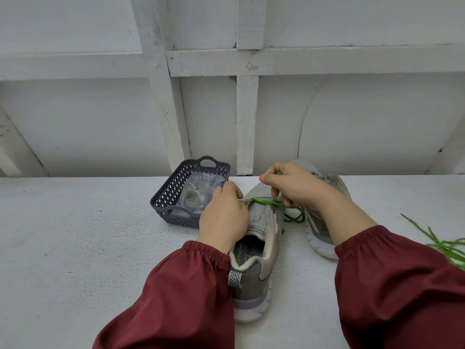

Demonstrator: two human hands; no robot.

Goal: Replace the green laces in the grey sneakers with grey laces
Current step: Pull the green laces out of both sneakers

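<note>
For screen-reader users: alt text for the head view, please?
A person's right hand pinches the green lace of a grey sneaker that the left hand holds on a white surface. A second sneaker lies to its right, a basket holding a bag to its left, a loose green lace far right.

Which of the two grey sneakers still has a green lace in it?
The nearer sneaker, under the left hand: a green lace crosses its toe end. The sneaker on the right shows none.
</note>
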